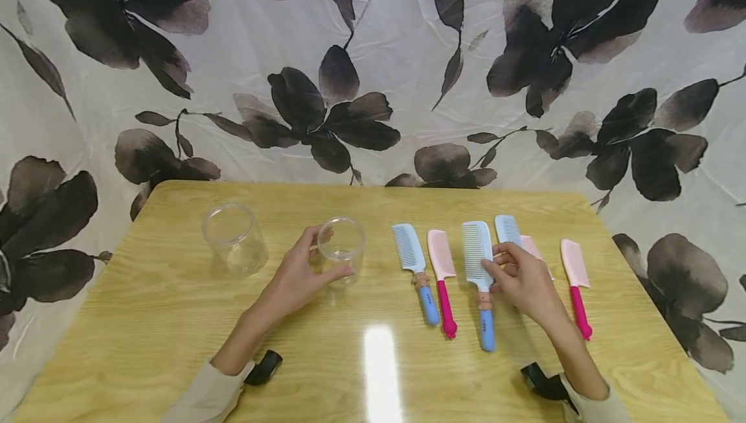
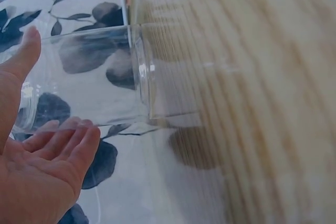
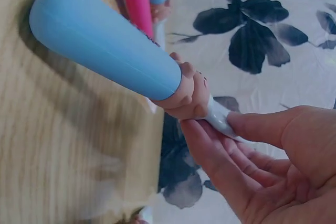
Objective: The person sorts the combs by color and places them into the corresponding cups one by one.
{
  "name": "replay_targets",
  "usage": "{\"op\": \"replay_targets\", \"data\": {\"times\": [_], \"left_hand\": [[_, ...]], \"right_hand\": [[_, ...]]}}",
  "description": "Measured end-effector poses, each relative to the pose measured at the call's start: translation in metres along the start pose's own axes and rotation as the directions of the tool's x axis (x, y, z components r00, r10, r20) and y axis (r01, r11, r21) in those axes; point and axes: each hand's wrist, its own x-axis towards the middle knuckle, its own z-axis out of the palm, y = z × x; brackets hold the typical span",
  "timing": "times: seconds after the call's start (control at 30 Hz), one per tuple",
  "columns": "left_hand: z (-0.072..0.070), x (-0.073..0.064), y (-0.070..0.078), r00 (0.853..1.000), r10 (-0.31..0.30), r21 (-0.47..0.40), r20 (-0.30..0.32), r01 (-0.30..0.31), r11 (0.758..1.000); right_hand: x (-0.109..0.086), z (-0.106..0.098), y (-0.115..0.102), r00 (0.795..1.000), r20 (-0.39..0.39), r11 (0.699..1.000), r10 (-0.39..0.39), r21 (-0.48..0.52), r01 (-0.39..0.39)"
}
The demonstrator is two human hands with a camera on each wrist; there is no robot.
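My left hand (image 1: 303, 267) holds a clear plastic cup (image 1: 350, 235) from its left side, thumb in front and fingers behind it. The left wrist view shows the clear cup (image 2: 100, 72) between thumb and fingers, its base at the wooden table. With my right hand (image 1: 521, 280) I pinch a light-blue comb (image 1: 486, 332) at its toothed part, just above the small figure on its neck. Its blue handle (image 3: 105, 40) points towards my body. Behind the right hand lie another blue comb (image 1: 508, 230) and a partly hidden pink comb (image 1: 531, 247).
A second clear cup (image 1: 236, 241) stands at the left of the wooden table (image 1: 146, 345). Left of the held comb lie a blue comb (image 1: 428, 305) and a pink comb (image 1: 445, 309). One more pink comb (image 1: 578, 309) lies at the far right. Floral cloth (image 1: 408, 86) hangs behind.
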Motion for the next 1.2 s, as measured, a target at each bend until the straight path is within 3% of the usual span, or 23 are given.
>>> {"op": "replay_targets", "data": {"times": [0.4,0.6,0.87,1.2], "left_hand": [[-0.003,0.003,0.0,1.0,0.017,-0.011,0.013,-0.017,1.0],[-0.002,0.0,0.0,1.0,0.005,-0.028,0.019,-0.005,1.0],[0.0,-0.001,-0.001,1.0,0.002,-0.037,0.015,-0.001,0.999],[0.002,-0.001,-0.005,1.0,0.028,-0.022,0.006,-0.028,0.999]], "right_hand": [[-0.004,-0.005,-0.014,0.995,-0.075,0.993,-0.067,0.095,0.074],[-0.006,-0.004,-0.021,0.996,-0.073,0.971,-0.058,0.229,0.073],[-0.003,-0.002,-0.03,0.988,-0.138,0.889,-0.063,0.442,0.119],[0.001,0.004,-0.041,0.966,-0.251,0.836,-0.061,0.516,0.187]]}}
